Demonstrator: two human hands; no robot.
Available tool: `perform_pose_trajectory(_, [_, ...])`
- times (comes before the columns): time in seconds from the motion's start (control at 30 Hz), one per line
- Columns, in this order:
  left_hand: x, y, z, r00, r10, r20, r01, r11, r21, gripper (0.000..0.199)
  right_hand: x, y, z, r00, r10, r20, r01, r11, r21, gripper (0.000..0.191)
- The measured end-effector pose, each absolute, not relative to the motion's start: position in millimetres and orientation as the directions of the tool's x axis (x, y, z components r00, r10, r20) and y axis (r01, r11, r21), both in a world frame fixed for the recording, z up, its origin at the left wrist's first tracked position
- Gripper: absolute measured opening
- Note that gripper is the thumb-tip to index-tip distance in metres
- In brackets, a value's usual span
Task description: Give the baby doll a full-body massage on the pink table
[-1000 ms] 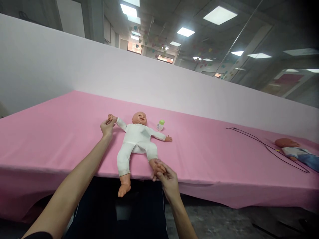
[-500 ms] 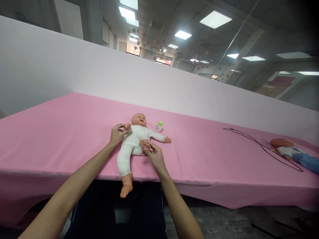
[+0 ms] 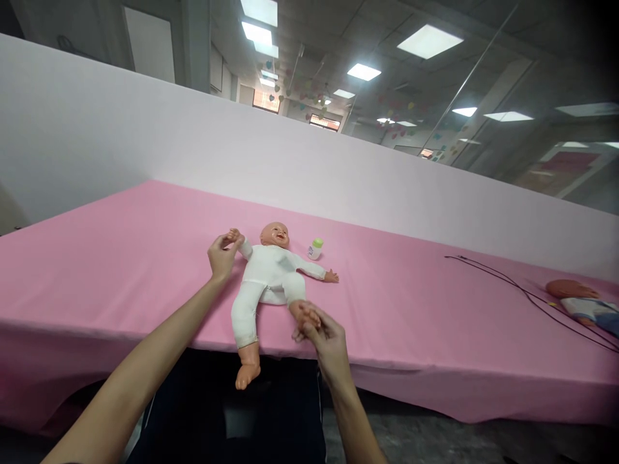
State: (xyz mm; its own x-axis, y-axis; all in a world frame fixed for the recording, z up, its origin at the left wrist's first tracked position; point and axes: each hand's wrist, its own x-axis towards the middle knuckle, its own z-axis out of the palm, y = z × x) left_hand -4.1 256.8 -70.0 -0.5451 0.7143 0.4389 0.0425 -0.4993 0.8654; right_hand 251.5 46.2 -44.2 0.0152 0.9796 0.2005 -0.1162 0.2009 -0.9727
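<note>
Gripping doll both ends, head view: left hand pinching its hand, right hand clasping its foot. Pink cloth under doll drops away at free ankle, so hard tug could slide it off. Squat bottle beside doll's head might tip. Shiny plastic-looking head, soft-looking white body.

white doll suit (pink cloth)
</note>
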Motion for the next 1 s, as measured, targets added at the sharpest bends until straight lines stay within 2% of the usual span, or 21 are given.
perform_pose_trajectory(0.13, [15.6,236.2,-69.0,-0.219,0.767,0.603,0.242,-0.556,0.795,0.024,238.0,111.1,-11.5,-0.016,0.973,0.230,-0.043,0.229,-0.972,0.051])
perform_pose_trajectory(0.23, [20.0,230.6,-72.2,-0.016,0.793,0.609,0.361,-0.563,0.743,0.021,222.5,144.0,-14.5,-0.012,0.975,0.221,-0.061,0.220,-0.974,0.054])
perform_pose_trajectory(0.3, [19.4,232.6,-73.8,0.027,0.809,0.588,0.368,-0.555,0.746,0.020,217.0,150.7,-18.6,-0.019,0.977,0.214,-0.065,0.212,-0.975,0.055])
perform_pose_trajectory(0.37, [16.9,238.4,-75.0,-0.025,0.823,0.567,0.295,-0.536,0.791,0.021,219.5,144.0,-19.7,-0.014,0.979,0.205,-0.064,0.204,-0.977,0.055])
perform_pose_trajectory(0.47, [9.1,251.9,-77.3,-0.270,0.810,0.520,0.119,-0.508,0.853,0.023,237.9,112.0,-21.9,0.012,0.982,0.188,-0.104,0.188,-0.977,0.057])
perform_pose_trajectory(0.53, [0.4,261.4,-79.7,-0.449,0.788,0.421,-0.001,-0.471,0.882,0.023,255.2,80.5,-31.8,0.032,0.985,0.168,-0.143,0.171,-0.975,0.057])
perform_pose_trajectory(0.6, [-10.0,269.1,-82.3,-0.567,0.783,0.256,-0.132,-0.393,0.910,0.026,270.1,46.8,-51.1,0.065,0.990,0.125,-0.171,0.134,-0.976,0.055])
perform_pose_trajectory(0.7, [-22.7,274.8,-84.0,-0.613,0.790,0.032,-0.337,-0.297,0.894,0.029,278.4,5.1,-86.4,0.078,0.990,0.117,-0.211,0.131,-0.969,0.049])
perform_pose_trajectory(0.77, [-25.4,274.3,-82.0,-0.615,0.789,-0.014,-0.399,-0.296,0.868,0.031,274.6,-9.2,-100.5,0.065,0.992,0.112,-0.215,0.124,-0.969,0.045])
perform_pose_trajectory(0.83, [-22.1,270.5,-78.1,-0.618,0.785,0.047,-0.351,-0.328,0.877,0.032,267.9,-9.3,-99.1,0.047,0.992,0.118,-0.193,0.125,-0.973,0.043])
perform_pose_trajectory(0.9, [-14.1,264.0,-74.0,-0.577,0.790,0.207,-0.218,-0.393,0.893,0.032,261.9,4.5,-83.1,0.006,0.990,0.138,-0.146,0.138,-0.980,0.045])
perform_pose_trajectory(1.0, [0.5,252.3,-71.4,-0.370,0.804,0.465,0.001,-0.501,0.866,0.029,253.8,44.5,-48.4,-0.049,0.985,0.167,-0.058,0.164,-0.985,0.050])
